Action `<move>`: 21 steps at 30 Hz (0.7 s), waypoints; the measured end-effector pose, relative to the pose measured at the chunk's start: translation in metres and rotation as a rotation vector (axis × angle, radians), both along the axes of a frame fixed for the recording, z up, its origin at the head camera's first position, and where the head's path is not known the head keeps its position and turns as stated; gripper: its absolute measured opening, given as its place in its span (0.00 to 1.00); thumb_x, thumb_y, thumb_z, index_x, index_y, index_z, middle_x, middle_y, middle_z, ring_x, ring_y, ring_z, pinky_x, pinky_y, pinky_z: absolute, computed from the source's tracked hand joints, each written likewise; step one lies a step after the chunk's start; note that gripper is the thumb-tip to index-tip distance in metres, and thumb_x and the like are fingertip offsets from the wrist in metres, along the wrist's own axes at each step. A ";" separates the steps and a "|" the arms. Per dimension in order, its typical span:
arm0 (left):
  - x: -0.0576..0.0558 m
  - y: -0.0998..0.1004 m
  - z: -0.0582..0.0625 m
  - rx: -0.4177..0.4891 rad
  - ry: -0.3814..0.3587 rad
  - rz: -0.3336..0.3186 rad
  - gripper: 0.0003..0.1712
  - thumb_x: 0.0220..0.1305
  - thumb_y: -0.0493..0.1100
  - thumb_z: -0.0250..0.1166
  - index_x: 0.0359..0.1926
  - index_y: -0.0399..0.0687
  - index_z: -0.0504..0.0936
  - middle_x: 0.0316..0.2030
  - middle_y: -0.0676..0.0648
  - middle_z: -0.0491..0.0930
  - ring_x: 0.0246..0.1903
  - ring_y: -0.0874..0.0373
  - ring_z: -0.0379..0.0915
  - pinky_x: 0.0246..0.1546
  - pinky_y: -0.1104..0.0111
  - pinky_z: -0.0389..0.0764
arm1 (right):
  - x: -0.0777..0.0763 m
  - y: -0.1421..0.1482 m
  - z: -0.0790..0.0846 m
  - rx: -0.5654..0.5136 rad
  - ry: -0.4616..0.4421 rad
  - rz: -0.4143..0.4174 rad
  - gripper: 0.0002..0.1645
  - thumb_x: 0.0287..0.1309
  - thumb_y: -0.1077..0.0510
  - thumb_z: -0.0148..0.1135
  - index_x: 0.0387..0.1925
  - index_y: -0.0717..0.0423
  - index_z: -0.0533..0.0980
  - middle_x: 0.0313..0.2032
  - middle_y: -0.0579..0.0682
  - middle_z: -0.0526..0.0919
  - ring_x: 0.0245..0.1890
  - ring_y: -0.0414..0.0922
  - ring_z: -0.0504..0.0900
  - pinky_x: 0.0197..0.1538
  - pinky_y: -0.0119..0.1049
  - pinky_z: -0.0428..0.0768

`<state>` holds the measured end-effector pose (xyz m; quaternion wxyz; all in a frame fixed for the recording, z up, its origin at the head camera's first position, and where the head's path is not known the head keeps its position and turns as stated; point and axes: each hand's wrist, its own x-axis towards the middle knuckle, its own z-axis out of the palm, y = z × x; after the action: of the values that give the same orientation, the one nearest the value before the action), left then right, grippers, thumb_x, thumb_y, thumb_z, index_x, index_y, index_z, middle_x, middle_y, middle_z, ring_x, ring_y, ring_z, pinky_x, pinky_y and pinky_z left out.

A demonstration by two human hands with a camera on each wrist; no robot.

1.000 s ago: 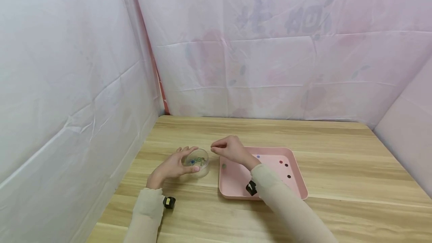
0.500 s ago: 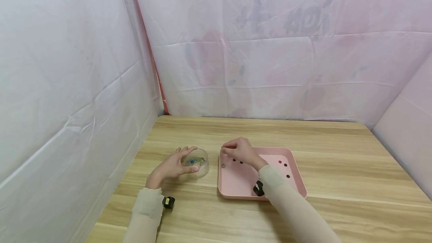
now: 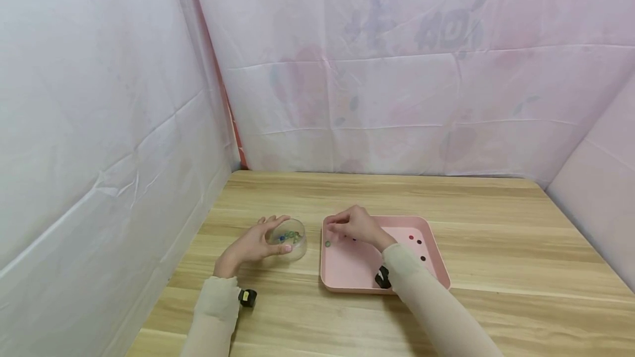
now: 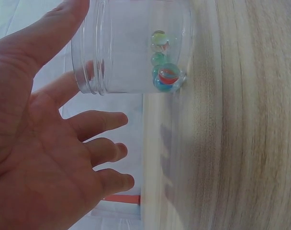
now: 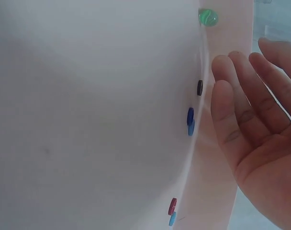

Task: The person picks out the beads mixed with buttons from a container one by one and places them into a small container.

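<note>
My left hand holds a clear plastic jar at its mouth, thumb on one side and index finger on the other. Several glass marbles lie at the jar's bottom in the left wrist view. My right hand is over the back left part of a pink tray. Its fingers are loosely bent, and nothing shows between thumb and index finger in the right wrist view. Close to them, a green marble and a dark flat disc lie in the tray.
Other small flat discs lie in the tray: a dark blue disc, a red disc and a black disc among them. Jar and tray stand side by side on a wooden table. White cloth hangs along the left and back.
My right hand has moved from beside the jar rightward and slightly down, over the tray. My left hand and the jar have stayed put.
</note>
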<state>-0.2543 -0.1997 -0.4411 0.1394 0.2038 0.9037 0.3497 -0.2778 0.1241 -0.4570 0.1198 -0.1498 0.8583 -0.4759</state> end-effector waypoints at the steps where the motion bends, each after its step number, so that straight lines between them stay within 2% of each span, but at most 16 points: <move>1: 0.000 0.000 0.000 -0.001 -0.001 0.000 0.51 0.64 0.61 0.75 0.82 0.56 0.63 0.81 0.30 0.53 0.81 0.23 0.35 0.73 0.24 0.49 | 0.000 0.000 -0.001 0.005 -0.002 -0.001 0.12 0.68 0.52 0.71 0.51 0.45 0.90 0.25 0.56 0.90 0.19 0.42 0.76 0.24 0.30 0.73; 4: 0.000 0.000 0.000 -0.005 0.003 0.000 0.51 0.64 0.61 0.75 0.82 0.56 0.63 0.81 0.29 0.53 0.80 0.23 0.36 0.73 0.24 0.49 | -0.001 0.001 -0.003 0.014 0.000 0.007 0.13 0.68 0.54 0.71 0.51 0.48 0.90 0.26 0.53 0.91 0.19 0.38 0.76 0.24 0.30 0.74; 8: -0.001 0.000 0.000 -0.011 0.007 -0.002 0.51 0.64 0.62 0.75 0.82 0.56 0.63 0.81 0.29 0.53 0.80 0.22 0.36 0.72 0.23 0.50 | -0.001 0.002 -0.005 0.030 0.008 0.037 0.13 0.66 0.56 0.71 0.50 0.52 0.90 0.27 0.52 0.92 0.20 0.39 0.79 0.26 0.31 0.76; 12: -0.001 0.000 0.001 -0.018 0.008 -0.004 0.51 0.64 0.62 0.75 0.82 0.56 0.63 0.81 0.29 0.53 0.80 0.22 0.37 0.72 0.23 0.50 | 0.000 0.002 -0.005 0.064 -0.001 0.079 0.13 0.64 0.56 0.72 0.48 0.54 0.91 0.24 0.53 0.90 0.19 0.40 0.82 0.25 0.33 0.80; 17: -0.001 0.000 0.002 -0.025 0.014 -0.008 0.51 0.64 0.62 0.75 0.82 0.56 0.64 0.80 0.28 0.53 0.80 0.21 0.38 0.72 0.23 0.51 | 0.000 0.002 -0.004 0.084 -0.042 0.109 0.10 0.64 0.57 0.72 0.44 0.53 0.91 0.22 0.52 0.89 0.17 0.40 0.83 0.25 0.36 0.84; 21: -0.002 -0.001 0.001 -0.025 0.015 -0.009 0.51 0.64 0.62 0.75 0.82 0.56 0.64 0.80 0.28 0.53 0.80 0.21 0.37 0.72 0.23 0.51 | 0.001 0.001 -0.006 0.070 -0.104 0.125 0.10 0.66 0.57 0.71 0.46 0.54 0.90 0.20 0.53 0.88 0.16 0.40 0.82 0.24 0.35 0.84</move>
<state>-0.2561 -0.2005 -0.4396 0.1368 0.2087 0.9081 0.3364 -0.2771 0.1251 -0.4632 0.1990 -0.1739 0.8560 -0.4443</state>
